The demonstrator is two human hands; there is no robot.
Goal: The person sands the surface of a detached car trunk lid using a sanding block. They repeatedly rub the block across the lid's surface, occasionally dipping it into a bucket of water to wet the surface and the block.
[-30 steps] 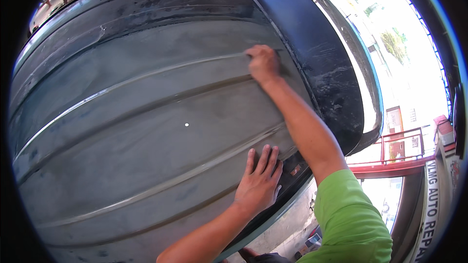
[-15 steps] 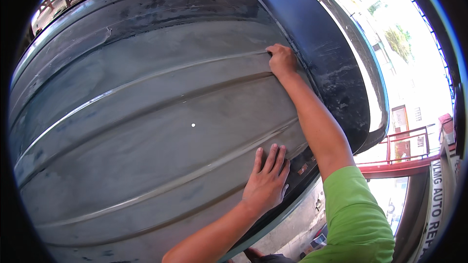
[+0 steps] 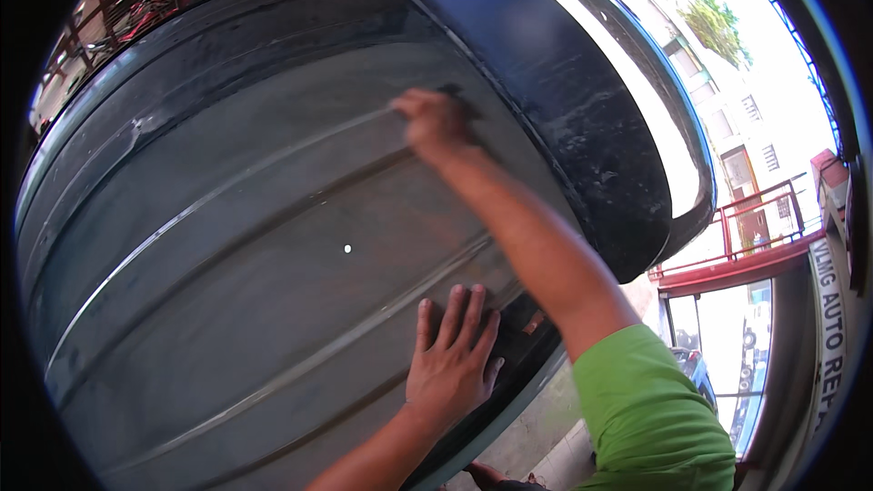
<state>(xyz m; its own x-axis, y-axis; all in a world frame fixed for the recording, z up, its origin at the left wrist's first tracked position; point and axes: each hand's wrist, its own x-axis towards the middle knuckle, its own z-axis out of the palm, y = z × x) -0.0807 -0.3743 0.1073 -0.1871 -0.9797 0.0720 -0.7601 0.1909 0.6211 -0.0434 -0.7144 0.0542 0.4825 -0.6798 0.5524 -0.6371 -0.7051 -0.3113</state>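
Car roof (image 3: 273, 245), grey and ribbed, fills most of what we see below us. Our left hand (image 3: 452, 359) lies flat and open on its near edge, fingers spread. Our right hand (image 3: 435, 120) is curled shut around something small and dark, pressed on the far part of the roof beside the dark windshield (image 3: 582, 127). We think the rubbing is partway done: the roof looks dull and streaky nearly everywhere, so much is left.

Daylight floods in from two o'clock, blowing out the sky there. The ribbed panel (image 3: 273, 245) sits in dim shade. Fisheye bending and black vignette ring the rim; the raised right hand (image 3: 435, 123) is slightly motion-blurred.
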